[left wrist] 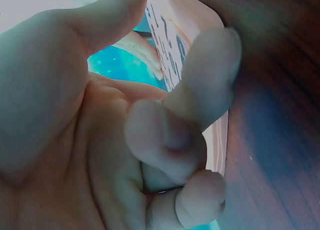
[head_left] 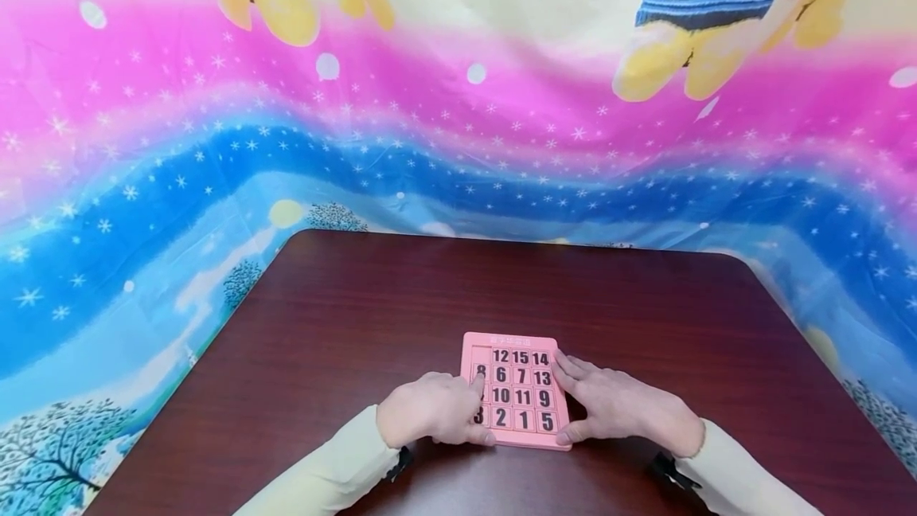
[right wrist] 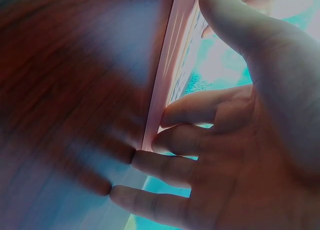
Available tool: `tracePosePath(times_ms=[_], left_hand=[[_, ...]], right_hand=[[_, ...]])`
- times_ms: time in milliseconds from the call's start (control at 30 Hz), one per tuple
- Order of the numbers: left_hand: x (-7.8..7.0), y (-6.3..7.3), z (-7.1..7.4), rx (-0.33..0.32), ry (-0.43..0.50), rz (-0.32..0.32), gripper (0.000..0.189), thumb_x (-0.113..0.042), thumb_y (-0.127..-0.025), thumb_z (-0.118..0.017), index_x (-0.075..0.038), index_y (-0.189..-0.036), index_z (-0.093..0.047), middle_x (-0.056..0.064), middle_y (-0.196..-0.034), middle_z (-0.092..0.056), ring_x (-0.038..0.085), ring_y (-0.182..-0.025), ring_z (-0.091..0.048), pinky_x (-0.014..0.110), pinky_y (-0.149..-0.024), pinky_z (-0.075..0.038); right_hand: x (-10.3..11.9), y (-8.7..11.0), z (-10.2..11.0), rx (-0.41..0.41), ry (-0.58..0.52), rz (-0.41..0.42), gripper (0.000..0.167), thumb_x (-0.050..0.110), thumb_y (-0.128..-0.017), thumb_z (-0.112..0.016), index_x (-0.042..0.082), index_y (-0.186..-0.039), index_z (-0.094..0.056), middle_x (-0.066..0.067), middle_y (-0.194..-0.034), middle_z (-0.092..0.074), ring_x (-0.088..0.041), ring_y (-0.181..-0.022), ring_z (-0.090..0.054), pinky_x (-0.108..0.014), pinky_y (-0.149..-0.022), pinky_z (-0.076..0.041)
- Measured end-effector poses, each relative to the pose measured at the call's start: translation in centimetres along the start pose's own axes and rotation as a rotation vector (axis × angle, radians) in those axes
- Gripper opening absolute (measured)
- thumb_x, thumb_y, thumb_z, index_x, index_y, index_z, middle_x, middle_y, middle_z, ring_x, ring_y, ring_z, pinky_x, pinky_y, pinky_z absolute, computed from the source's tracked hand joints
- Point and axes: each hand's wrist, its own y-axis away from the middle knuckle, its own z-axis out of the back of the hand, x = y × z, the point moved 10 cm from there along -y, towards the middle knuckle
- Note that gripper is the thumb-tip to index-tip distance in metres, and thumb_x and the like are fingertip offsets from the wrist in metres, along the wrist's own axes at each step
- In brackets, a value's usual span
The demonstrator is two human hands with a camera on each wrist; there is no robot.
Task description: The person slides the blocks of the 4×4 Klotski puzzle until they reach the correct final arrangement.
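Patterned cloth hangs beyond both hands; dark wooden table lies beneath them. Pink number puzzle lies flat between the left hand and the right hand. Its vacant slot sits just beyond the left index fingertip, at the far-left corner. Risks, as judged: skewed pressure from that finger could jam a tile in its column; should the right hand slacken, a push could swivel the frame on the glossy tabletop. Grip: left index finger extends onto the left column, touching at or beside the tile marked 8, remaining fingers bent and clasping nothing, thumb at the near edge. Right hand is unclenched, fingers lying along the frame's adjacent side, thumb at its near corner
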Motion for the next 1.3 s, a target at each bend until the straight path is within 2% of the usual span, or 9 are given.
tracePosePath(times_ms=[233,433,533,667,833,1067,1300], left_hand=[[0.0,0.1,-0.1,0.002,0.0,0.004,0.092,-0.073,-0.082,-0.058,-0.009,-0.145,-0.045,0.005,-0.091,-0.071,0.018,-0.093,-0.068,0.034,-0.083,-0.052],[0.0,-0.1,-0.1,0.016,0.028,-0.004,0.091,-0.072,-0.083,-0.059,-0.007,-0.145,-0.045,-0.002,-0.067,-0.063,0.014,-0.08,-0.066,0.032,-0.077,-0.052],[0.0,-0.1,0.0,0.019,0.034,-0.013,0.089,-0.071,-0.083,-0.059,-0.007,-0.143,-0.046,-0.005,-0.062,-0.057,0.012,-0.076,-0.063,0.031,-0.076,-0.052],[-0.1,-0.1,0.0,0.024,0.011,-0.012,0.089,-0.071,-0.084,-0.057,-0.006,-0.143,-0.047,-0.005,-0.062,-0.059,0.011,-0.079,-0.064,0.031,-0.077,-0.052],[-0.3,-0.1,0.0,0.03,0.0,-0.008,0.093,-0.072,-0.085,-0.055,0.0,-0.143,-0.046,-0.007,-0.051,-0.057,0.009,-0.082,-0.067,0.029,-0.076,-0.052],[-0.1,-0.5,0.1,0.015,0.004,0.016,0.088,-0.071,-0.085,-0.056,-0.001,-0.139,-0.049,-0.009,-0.043,-0.054,0.01,-0.084,-0.066,0.028,-0.078,-0.05],[0.8,-1.5,0.0,0.022,0.079,0.049,0.09,-0.067,-0.086,-0.058,-0.003,-0.146,-0.041,-0.007,-0.052,-0.059,0.01,-0.06,-0.06,0.028,-0.076,-0.05]], right_hand=[[0.1,0.0,0.0,0.002,0.002,0.004,0.102,0.067,-0.077,-0.069,0.005,-0.151,-0.036,-0.018,-0.16,-0.027,-0.037,-0.145,-0.032,-0.055,-0.106,-0.04],[0.0,0.0,-0.1,0.007,0.013,0.003,0.103,0.068,-0.077,-0.068,0.005,-0.151,-0.036,-0.017,-0.161,-0.026,-0.035,-0.146,-0.031,-0.052,-0.107,-0.04],[-0.1,0.0,-0.1,0.007,0.016,0.003,0.103,0.069,-0.077,-0.067,0.005,-0.151,-0.036,-0.017,-0.161,-0.026,-0.035,-0.146,-0.031,-0.053,-0.107,-0.04],[-0.1,0.0,-0.1,0.006,0.012,0.004,0.102,0.068,-0.077,-0.068,0.005,-0.151,-0.037,-0.017,-0.161,-0.027,-0.036,-0.146,-0.031,-0.054,-0.106,-0.041],[0.0,0.0,0.0,0.004,0.012,0.01,0.102,0.067,-0.077,-0.069,0.005,-0.151,-0.037,-0.016,-0.161,-0.027,-0.036,-0.146,-0.031,-0.054,-0.106,-0.041],[0.1,0.1,0.0,0.011,-0.009,-0.002,0.103,0.069,-0.076,-0.068,0.006,-0.151,-0.037,-0.017,-0.161,-0.027,-0.037,-0.146,-0.031,-0.057,-0.106,-0.04],[0.2,0.0,0.1,0.001,0.0,0.015,0.102,0.067,-0.077,-0.069,0.004,-0.15,-0.037,-0.019,-0.16,-0.027,-0.038,-0.145,-0.032,-0.056,-0.105,-0.041]])
